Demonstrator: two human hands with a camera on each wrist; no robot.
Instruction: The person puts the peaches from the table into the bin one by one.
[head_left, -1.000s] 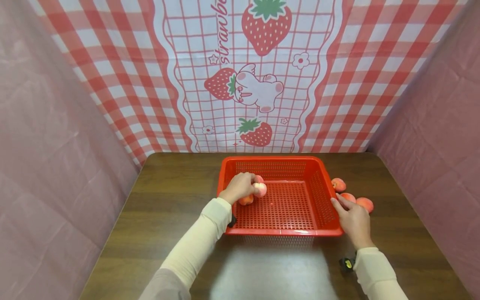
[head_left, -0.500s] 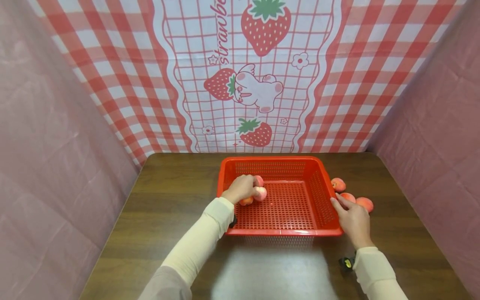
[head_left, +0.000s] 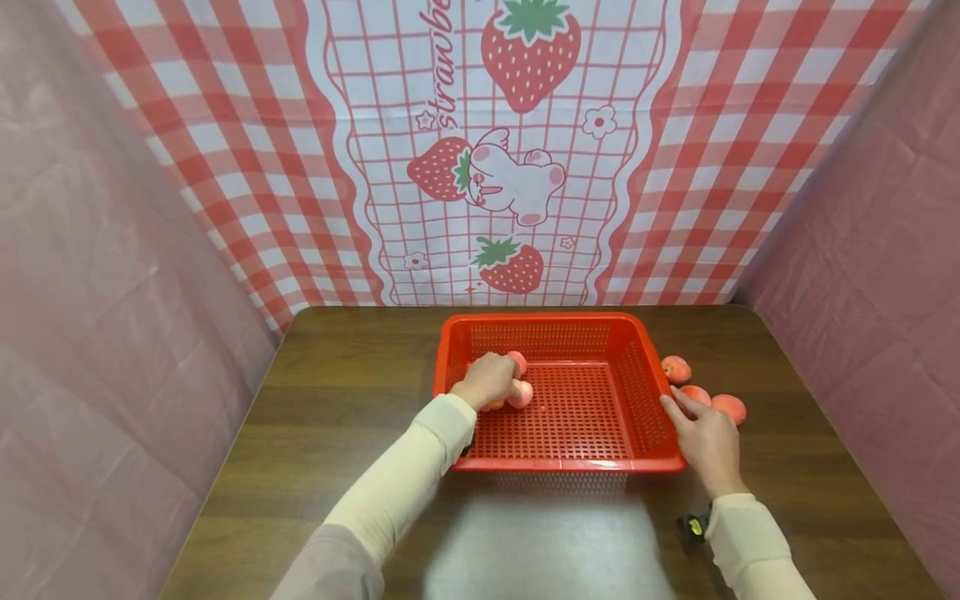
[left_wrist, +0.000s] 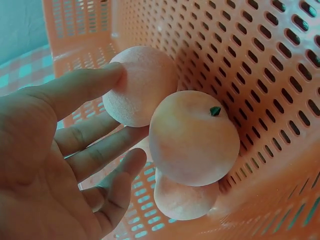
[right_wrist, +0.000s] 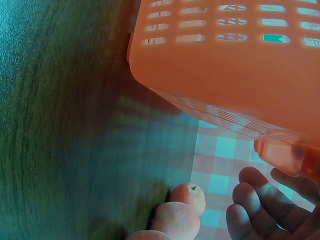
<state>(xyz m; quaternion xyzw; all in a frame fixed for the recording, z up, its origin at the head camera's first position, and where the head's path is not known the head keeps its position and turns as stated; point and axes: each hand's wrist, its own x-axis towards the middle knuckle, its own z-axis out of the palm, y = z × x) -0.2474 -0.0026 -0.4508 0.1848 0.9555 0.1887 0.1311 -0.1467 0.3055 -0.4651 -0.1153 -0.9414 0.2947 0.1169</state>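
Note:
Inside a red plastic basket [head_left: 543, 462], near its left end, my left hand [head_left: 487, 379] holds a peach [head_left: 521, 394] between thumb and fingers. In the left wrist view, the thumb lies on the side of this pinkish peach [left_wrist: 142, 85], with fingers beneath it. Beside it sits a yellower peach [left_wrist: 195, 137] with a green tip, and a further peach [left_wrist: 185, 197] shows below. One more peach [head_left: 517, 362] is partly hidden behind the hand in the head view. At the basket's right rim, my right hand [head_left: 705, 437] grips the edge, thumb on top and fingers outside.
Right of the basket, three peaches lie on the wooden table [head_left: 337, 400]: a far one [head_left: 677, 369], a middle one [head_left: 695, 394] partly behind the right hand, and a right one [head_left: 729, 408]. A checked strawberry cloth [head_left: 517, 167] hangs behind; pink curtains flank the table.
My left hand has come down a little in the basket, bringing its peach nearer the floor and toward me. The right hand and the basket have stayed where they were.

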